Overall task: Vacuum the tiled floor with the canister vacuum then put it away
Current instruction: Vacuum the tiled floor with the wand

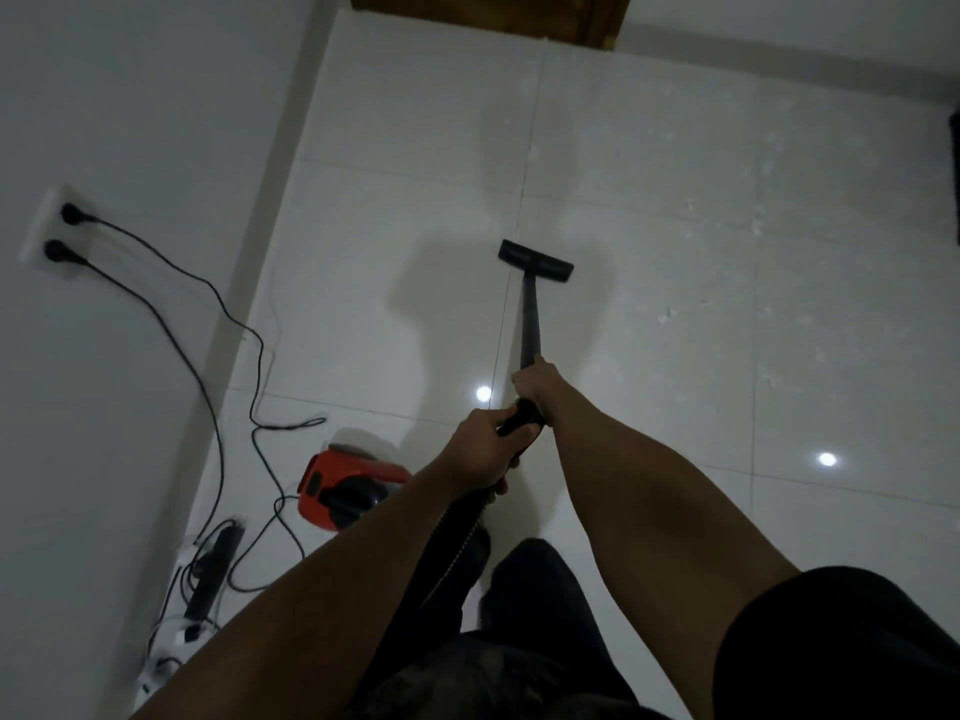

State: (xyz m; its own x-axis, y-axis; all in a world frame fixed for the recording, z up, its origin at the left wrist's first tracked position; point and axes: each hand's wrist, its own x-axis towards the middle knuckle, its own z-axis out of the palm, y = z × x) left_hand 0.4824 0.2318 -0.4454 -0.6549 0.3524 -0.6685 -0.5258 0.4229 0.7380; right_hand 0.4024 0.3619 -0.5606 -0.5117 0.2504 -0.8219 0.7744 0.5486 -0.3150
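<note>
- On my far left, a white wall socket (49, 228) carries two black plugs, one above the other.
- Two black cords (208, 356) drop from those plugs down the wall and loop over the floor.
- Below them, by the foot of the wall, I see a white power strip (182, 605) with a dark block lying on it; I cannot make out what the block is.
- The canister vacuum (348, 483), red with a black top, sits on the tiles near the wall, just left of my left forearm.
- My left hand (480, 449) is curled round the black handle end where the hose (457, 543) joins, clenched on it.
- The ribbed hose hangs from that hand towards my legs, and its lower run is hidden behind my arm.
- My right hand (532, 381) is just ahead of the left, fingers wrapped round the wand (530, 319).
- The wand slopes forward and down to the black floor head (536, 260), which lies flat on the tiled floor (675, 200), across a grout line.
- A brown wooden door (488, 13) shows at the top edge.
- Pale specks (670, 311) are scattered over the tiles to the right of the head.
- A dark shape (955, 163) cuts in at the right edge; I cannot tell what it is.
</note>
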